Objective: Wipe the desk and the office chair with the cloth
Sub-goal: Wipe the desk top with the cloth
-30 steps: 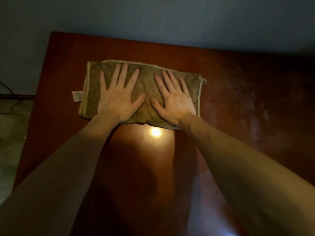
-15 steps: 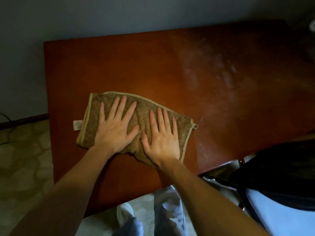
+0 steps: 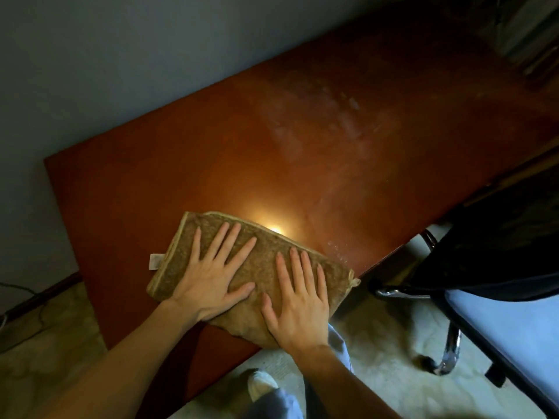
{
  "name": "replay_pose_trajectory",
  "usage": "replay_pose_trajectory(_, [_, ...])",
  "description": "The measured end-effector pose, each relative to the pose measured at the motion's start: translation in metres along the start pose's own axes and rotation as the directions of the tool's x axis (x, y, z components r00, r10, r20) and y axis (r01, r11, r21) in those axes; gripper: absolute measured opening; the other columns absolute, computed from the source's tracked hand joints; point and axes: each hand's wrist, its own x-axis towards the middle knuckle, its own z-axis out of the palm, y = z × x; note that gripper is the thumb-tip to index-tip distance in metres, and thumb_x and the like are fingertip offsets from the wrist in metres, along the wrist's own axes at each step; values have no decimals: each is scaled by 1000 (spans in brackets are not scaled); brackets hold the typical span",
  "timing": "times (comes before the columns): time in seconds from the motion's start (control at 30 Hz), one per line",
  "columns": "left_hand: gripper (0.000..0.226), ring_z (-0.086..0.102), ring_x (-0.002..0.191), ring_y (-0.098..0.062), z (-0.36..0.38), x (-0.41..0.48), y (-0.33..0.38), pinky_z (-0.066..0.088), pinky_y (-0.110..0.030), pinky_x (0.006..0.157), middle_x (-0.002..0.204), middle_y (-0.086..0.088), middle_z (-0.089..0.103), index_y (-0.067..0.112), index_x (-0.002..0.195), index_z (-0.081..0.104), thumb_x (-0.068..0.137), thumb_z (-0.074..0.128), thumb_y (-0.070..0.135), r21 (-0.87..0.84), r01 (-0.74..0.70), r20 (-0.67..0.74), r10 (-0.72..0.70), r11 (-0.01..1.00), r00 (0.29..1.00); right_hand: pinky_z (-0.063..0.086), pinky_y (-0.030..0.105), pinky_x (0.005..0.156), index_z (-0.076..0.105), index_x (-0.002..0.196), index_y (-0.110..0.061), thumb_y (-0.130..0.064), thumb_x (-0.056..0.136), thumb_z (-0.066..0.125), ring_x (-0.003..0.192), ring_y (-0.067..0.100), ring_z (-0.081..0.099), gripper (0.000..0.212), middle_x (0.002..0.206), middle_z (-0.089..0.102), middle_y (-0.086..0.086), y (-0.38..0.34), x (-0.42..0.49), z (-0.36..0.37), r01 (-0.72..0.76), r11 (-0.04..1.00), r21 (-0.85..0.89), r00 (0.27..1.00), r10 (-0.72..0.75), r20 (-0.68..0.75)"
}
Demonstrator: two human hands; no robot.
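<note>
We start with the left grip (image 3: 211, 276), a bare hand laid flat with fingers straight and fanned, palm pressing down and clasping nothing. The right grip (image 3: 298, 300) lies just beside it in the same way, flat and unclenched, thumb near the left thumb.

Under both lies the cloth (image 3: 178, 258), a brown-olive terry towel with a coarse, nubbly pile and a paler hemmed border, folded into a thick oblong. A small white label (image 3: 155, 261) juts from its left short end. Its long axis runs from that labelled end, further in on the desk (image 3: 302, 161), down to the right end, whose corner sits at the desk's front edge; the oblong lies aslant to that edge, and its near side reaches the rim under the right wrist.

The desk is smooth, glossy red-brown wood, with a bright glare spot (image 3: 275, 229) just beyond the cloth and pale, dusty smears (image 3: 332, 122) farther right. To the right stands the office chair (image 3: 490, 252), with a black back, a pale blue seat and curved chrome tubing, on a light mottled floor (image 3: 378, 358).
</note>
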Motion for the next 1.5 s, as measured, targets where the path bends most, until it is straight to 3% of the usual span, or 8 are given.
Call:
replay_pose_trajectory(0.2, [84, -1, 161, -26, 2, 28, 29, 5, -71, 121, 175, -5, 2, 35, 166, 8, 97, 21, 81, -20, -63, -26, 63, 998, 998, 1, 47, 131, 15, 167, -28, -69, 103, 30, 161, 22, 8, 77, 173, 17, 5, 62, 7, -18, 114, 990, -86, 993, -111, 39])
replay_pose_trajectory(0.4, [83, 2, 161, -22, -1, 46, 15, 9, -68, 123, 175, 0, 3, 40, 165, 8, 96, 27, 82, -12, -118, -55, 117, 993, 992, 5, 48, 130, 13, 167, -30, -72, 103, 26, 161, 22, 7, 78, 173, 12, 4, 87, 36, -30, 208, 975, -83, 975, -201, 90])
replay_pose_trajectory(0.57, [80, 4, 161, -22, 3, 58, 35, 4, -65, 125, 175, -1, 6, 40, 165, 9, 97, 28, 78, -71, 76, -123, -85, 995, 989, 5, 47, 130, 7, 167, -33, -69, 101, 32, 162, 18, -1, 79, 175, 7, 1, 114, 89, -47, 332, 938, -103, 935, -312, 171])
replay_pose_trajectory(0.8, [81, 5, 161, -23, 0, 80, 43, 6, -66, 124, 174, -3, 11, 38, 165, 14, 96, 29, 78, -128, 246, -125, -262, 961, 957, 7, 49, 129, 6, 167, -34, -68, 100, 38, 162, 19, -2, 82, 175, 7, 1, 130, 144, -53, 444, 890, -101, 886, -418, 202])
replay_pose_trajectory(1.1, [83, 10, 161, -27, -7, 125, 40, 4, -65, 125, 174, -5, 12, 38, 165, 16, 94, 25, 81, -188, 501, -122, -526, 845, 841, 7, 47, 129, 5, 167, -34, -71, 101, 29, 162, 18, -1, 80, 175, 5, -1, 133, 260, -63, 657, 746, -113, 742, -612, 274])
replay_pose_trajectory(1.23, [83, 5, 161, -26, -13, 157, 20, 4, -66, 125, 175, -6, 8, 37, 166, 13, 95, 22, 80, -190, 551, -127, -577, 812, 807, 8, 48, 130, 6, 167, -33, -70, 102, 31, 162, 19, -1, 79, 175, 5, -1, 128, 314, -65, 710, 699, -86, 689, -666, 286])
replay_pose_trajectory(1.5, [81, 14, 160, -26, -22, 194, -16, 9, -67, 123, 172, -7, 21, 35, 164, 23, 97, 35, 77, -233, 604, -214, -646, 762, 733, 10, 48, 130, 14, 167, -32, -65, 102, 40, 162, 18, -1, 78, 175, 10, 0, 103, 397, -71, 804, 593, -38, 575, -762, 297])
